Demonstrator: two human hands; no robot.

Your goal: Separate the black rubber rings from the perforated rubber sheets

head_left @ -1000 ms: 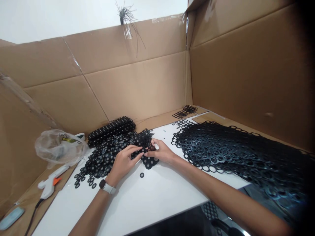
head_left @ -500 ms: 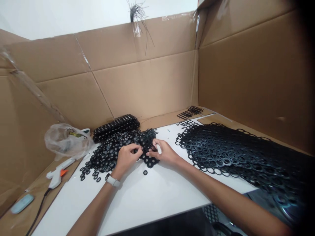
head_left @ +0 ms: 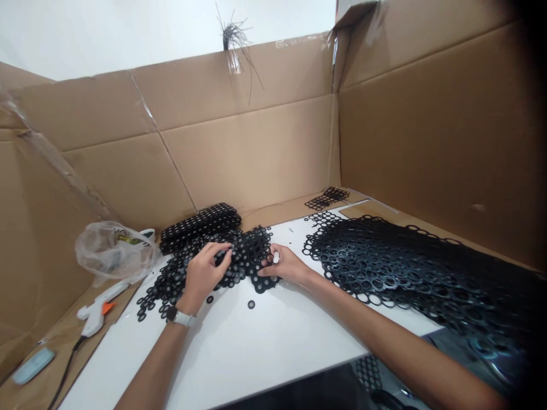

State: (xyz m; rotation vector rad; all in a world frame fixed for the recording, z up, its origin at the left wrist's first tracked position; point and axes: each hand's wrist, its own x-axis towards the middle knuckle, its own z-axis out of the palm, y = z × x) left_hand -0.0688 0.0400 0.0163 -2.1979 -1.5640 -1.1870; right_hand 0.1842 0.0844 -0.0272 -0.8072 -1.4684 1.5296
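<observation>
My left hand (head_left: 205, 274), with a watch at the wrist, is over a pile of small black rings with pale centres (head_left: 171, 279). Its thumb and forefinger are apart, and I see nothing between them. In my right hand (head_left: 285, 265) is a short white stick-like thing (head_left: 276, 258), whose exact kind I cannot make out. That hand's fingertips rest at a black piece of linked rings (head_left: 264, 285), partly covering it. A loose ring (head_left: 251, 304) lies on the white board (head_left: 256, 347) in front, and another ring (head_left: 209, 299) lies beside my left wrist.
A rolled black perforated sheet (head_left: 203, 225) lies behind the pile. Large black ring netting (head_left: 384, 262) covers the right side. On the left are a plastic bag (head_left: 111, 250), a white glue gun (head_left: 96, 310) and a pale blue case (head_left: 34, 365). Cardboard walls (head_left: 252, 154) surround the board.
My left hand has moved left, away from my right hand, and its fingers have parted. My right hand stays by the linked rings with the white stick. The view has shifted slightly.
</observation>
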